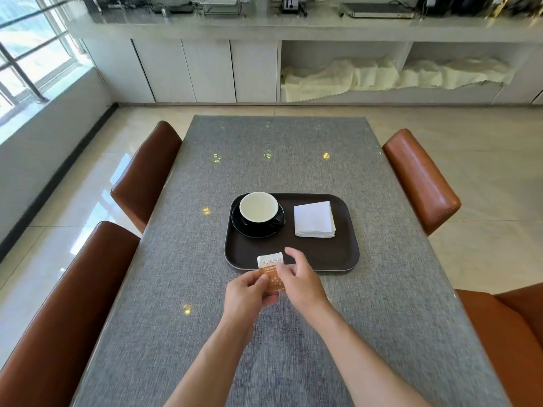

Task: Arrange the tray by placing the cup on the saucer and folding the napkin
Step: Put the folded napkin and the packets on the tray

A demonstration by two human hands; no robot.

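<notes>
A dark brown tray [323, 259] lies on the grey table. On its left side a black cup with a white inside [258, 207] stands on a black saucer [252, 230]. A white napkin [314, 220], folded into a square, rests on the tray's right side. Just in front of the tray's near edge, my left hand [249, 292] pinches a small white-and-orange sugar packet [271, 270] by its lower part. My right hand [299, 279] touches the packet's right edge with thumb and fingers, forefinger raised.
The grey table [276, 160] stretches away from me. Brown leather chairs stand at the left [147, 171] and right [420, 177], with two more nearer me. White cabinets and a counter with appliances run along the far wall.
</notes>
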